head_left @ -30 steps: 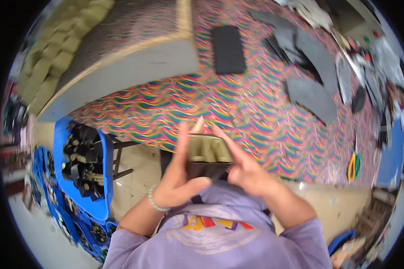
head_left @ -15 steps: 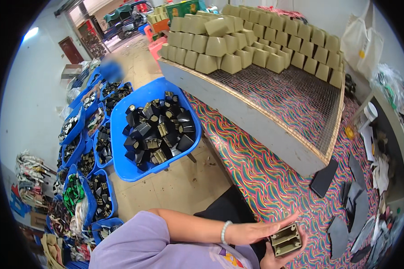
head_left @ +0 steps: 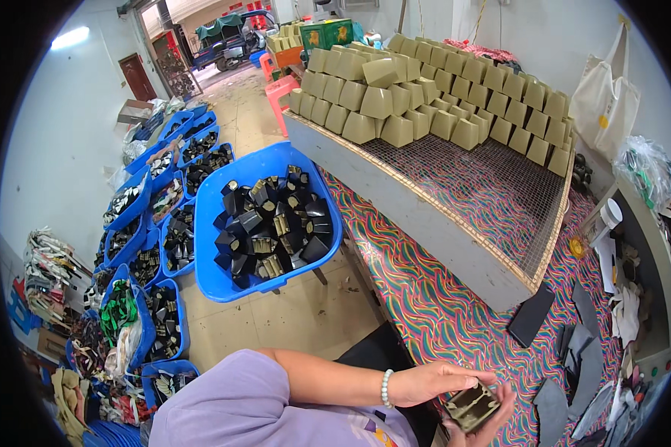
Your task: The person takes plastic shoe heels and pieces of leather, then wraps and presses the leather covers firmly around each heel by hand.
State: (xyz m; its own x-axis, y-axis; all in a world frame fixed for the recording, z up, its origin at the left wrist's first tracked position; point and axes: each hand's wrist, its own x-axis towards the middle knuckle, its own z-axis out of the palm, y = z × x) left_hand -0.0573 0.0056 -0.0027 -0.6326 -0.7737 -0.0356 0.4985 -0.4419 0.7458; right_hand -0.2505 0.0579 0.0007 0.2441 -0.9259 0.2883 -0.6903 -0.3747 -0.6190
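A hollow, tapered olive block that looks like a chunky shoe heel [head_left: 473,407] sits between my hands at the bottom right, its ribbed open side turned up. My right hand [head_left: 502,412] cups it from below and from the right, fingers wrapped along its edge. Over its upper left edge lies my left hand [head_left: 429,383], with the thumb against the rim and the fingers reaching along the far side. A beaded bracelet [head_left: 387,388] circles the left wrist. Beyond my hands, many similar olive heels [head_left: 397,130] are stacked in rows on a wooden-framed mesh rack [head_left: 470,179].
A large blue tub [head_left: 209,272] of black-covered heels [head_left: 250,223] stands left of the patterned tabletop [head_left: 425,298]. More filled blue bins line the left side. Dark material scraps [head_left: 552,413] and a black flat piece [head_left: 531,316] lie right, beside a grey machine [head_left: 660,298].
The view has shifted, so the rack and tub sit lower and further right. The heel has tilted in my right hand. My left hand's fingers have bent from flat to resting around its upper edge.
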